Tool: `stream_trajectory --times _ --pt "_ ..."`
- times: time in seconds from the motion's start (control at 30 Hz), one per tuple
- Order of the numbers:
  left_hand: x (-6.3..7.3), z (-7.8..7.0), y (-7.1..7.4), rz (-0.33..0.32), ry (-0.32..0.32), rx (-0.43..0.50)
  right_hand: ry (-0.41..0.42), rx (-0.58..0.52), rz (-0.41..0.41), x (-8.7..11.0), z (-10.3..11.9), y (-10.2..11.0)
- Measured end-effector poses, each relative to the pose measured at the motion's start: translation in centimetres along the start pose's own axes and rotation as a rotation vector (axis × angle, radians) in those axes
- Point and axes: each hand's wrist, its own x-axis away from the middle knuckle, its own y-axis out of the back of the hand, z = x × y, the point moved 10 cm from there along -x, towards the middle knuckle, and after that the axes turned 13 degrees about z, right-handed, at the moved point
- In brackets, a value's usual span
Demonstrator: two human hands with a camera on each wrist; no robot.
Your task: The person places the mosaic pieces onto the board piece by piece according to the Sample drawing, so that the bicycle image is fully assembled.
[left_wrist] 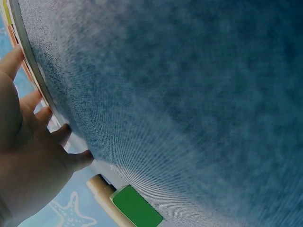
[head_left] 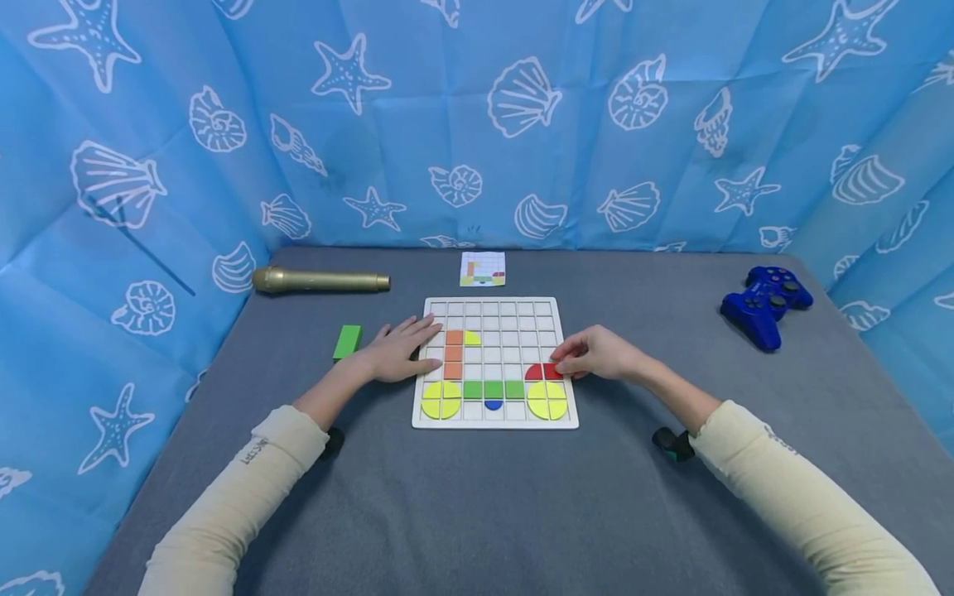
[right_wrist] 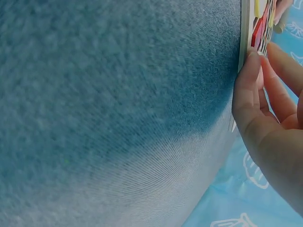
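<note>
A white gridded board point(head_left: 493, 420) lies flat on the table, holding coloured tiles. My left hand point(head_left: 398, 352) rests spread on its left edge, fingers straight, gripping nothing; in the left wrist view that hand point(left_wrist: 33, 127) touches the board's rim. At the right edge my right hand point(head_left: 599, 354) pinches a red square tile point(head_left: 550, 372) with thumb and fingertips, beside a red curved tile point(head_left: 533, 372). Orange squares point(head_left: 453, 354) form a column, with a yellow quarter tile point(head_left: 472, 338) at its top. Green squares point(head_left: 493, 390), a blue half-round point(head_left: 493, 406) and yellow circles point(head_left: 441, 401) sit lower.
A small printed pattern card point(head_left: 483, 269) lies behind the board. To the left are a green block point(head_left: 347, 341) and a gold microphone point(head_left: 320, 280); a blue game controller point(head_left: 766, 306) lies at the far right. A blue seashell curtain point(head_left: 477, 124) surrounds the grey table.
</note>
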Motion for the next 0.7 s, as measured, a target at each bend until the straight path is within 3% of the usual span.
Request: stream_trajectory --times 0.27,0.47,0.6,0.7 --pt "0.2 0.0 0.0 -0.007 -0.009 -0.007 -0.031 0.025 -0.022 0.1 0.3 0.0" --pt "0.3 0.0 -0.1 -0.004 -0.009 -0.012 -0.028 -0.058 -0.011 0.2 -0.2 0.0" --pt "0.3 0.1 -0.3 0.005 -0.012 -0.019 -0.015 -0.293 0.033 -0.1 -1.5 -0.4" --pt "0.3 0.2 -0.2 0.001 -0.018 -0.007 0.049 -0.475 0.009 -0.2 -1.9 -0.1"
